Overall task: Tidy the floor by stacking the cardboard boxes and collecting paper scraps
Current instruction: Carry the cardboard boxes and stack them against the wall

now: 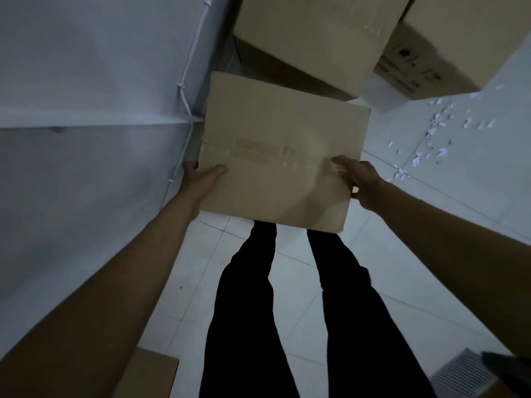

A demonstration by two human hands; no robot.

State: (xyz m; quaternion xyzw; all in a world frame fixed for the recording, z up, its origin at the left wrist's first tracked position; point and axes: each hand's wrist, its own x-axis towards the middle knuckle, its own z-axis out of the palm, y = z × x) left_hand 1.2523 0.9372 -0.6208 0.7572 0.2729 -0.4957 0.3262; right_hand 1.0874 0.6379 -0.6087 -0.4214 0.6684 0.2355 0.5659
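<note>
Both arms reach forward and down, nearly straight, and carry a taped box between them above the tiled floor. The left hand clasps the box's left edge, thumb lying flat on the top face and the fingers curled round the side out of sight. The right hand holds the right edge the same way, thumb on top over the clear tape, fingers wrapped under. The box hangs level in front of the dark trouser legs.

Beyond the grip, farther from the body, a larger box stands by the wall; to its right is a printed box with dark marks and lettering on its side, too blurred to read. Right of the right hand, paper scraps lie scattered on the tiles. Below the left forearm, near the frame's bottom, shows a corner of another carton.
</note>
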